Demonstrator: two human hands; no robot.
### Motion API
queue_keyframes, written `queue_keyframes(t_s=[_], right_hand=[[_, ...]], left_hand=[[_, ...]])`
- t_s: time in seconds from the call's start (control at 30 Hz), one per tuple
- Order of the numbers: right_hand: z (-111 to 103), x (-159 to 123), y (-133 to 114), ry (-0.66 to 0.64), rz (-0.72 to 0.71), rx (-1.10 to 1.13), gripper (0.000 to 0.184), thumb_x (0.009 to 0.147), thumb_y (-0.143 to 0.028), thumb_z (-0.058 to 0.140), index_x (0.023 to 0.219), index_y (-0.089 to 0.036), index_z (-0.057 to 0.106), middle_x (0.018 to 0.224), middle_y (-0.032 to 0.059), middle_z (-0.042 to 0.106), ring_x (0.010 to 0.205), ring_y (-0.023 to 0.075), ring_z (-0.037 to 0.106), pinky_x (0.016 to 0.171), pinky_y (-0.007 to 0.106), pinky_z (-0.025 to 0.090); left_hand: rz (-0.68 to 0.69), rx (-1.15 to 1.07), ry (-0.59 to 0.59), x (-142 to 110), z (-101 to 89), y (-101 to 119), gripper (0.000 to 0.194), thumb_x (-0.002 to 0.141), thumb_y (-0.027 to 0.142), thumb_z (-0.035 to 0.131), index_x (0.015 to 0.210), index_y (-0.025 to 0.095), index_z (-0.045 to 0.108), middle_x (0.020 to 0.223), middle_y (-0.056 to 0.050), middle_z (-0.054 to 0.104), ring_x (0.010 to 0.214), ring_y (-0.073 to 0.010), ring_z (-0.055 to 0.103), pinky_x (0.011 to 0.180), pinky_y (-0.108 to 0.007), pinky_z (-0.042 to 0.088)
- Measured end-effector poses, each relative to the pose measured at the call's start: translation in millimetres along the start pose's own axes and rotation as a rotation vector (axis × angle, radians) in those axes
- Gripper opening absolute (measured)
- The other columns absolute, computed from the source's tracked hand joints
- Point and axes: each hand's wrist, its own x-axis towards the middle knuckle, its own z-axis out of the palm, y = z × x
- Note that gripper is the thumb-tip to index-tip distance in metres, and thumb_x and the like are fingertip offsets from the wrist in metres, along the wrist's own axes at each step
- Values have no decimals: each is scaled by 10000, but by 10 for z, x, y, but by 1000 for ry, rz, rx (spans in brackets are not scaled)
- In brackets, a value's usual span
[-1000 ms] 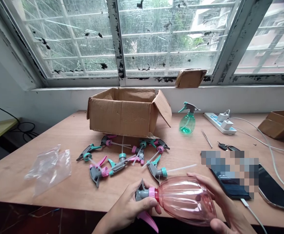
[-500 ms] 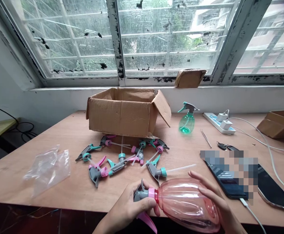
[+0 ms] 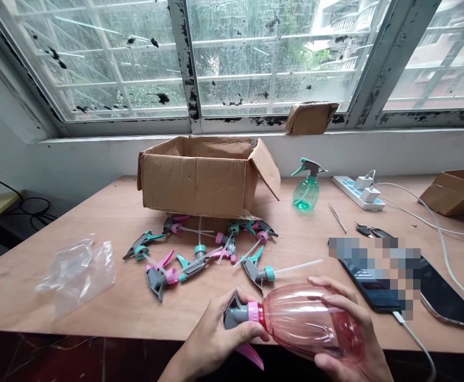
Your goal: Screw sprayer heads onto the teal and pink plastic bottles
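I hold a pink see-through spray bottle sideways over the near table edge. My left hand is closed round its grey and pink trigger head. My right hand wraps the bottle's body from the far side and below. Just beyond lie several loose trigger heads in teal, pink and grey with thin dip tubes. A finished green spray bottle stands upright farther back on the right.
An open cardboard box stands at the back centre of the wooden table. Clear plastic bags lie at left. A phone, a tablet, keys, tweezers, a power strip with cables and another box fill the right.
The view has tipped slightly, so everything sits a bit higher. The bottle stays in both hands, and my right hand has shifted its grip round the body.
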Motion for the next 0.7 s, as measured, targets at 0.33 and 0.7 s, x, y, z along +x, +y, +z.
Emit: queue_keyframes(t_s=[0.33,0.7], right_hand=[[-182,-30,64,-141,498,134,561,914,-495,814,1415,-381,590,1528,53,581,1365,251,663,1072,262,607],[-383,162,-99,-196,611,180,716,831,-679,822,1414,-311,626,1494,122,669,1361,338,701,995,325,668]], left_hand=[[-47,61,0,-16,30,31,432,848,464,892,985,185,593,819,-5,717,769,-186,669,768,-323,513],[14,307,36,-33,130,131,406,814,492,881,1002,174,714,912,-23,708,848,-218,617,820,-330,479]])
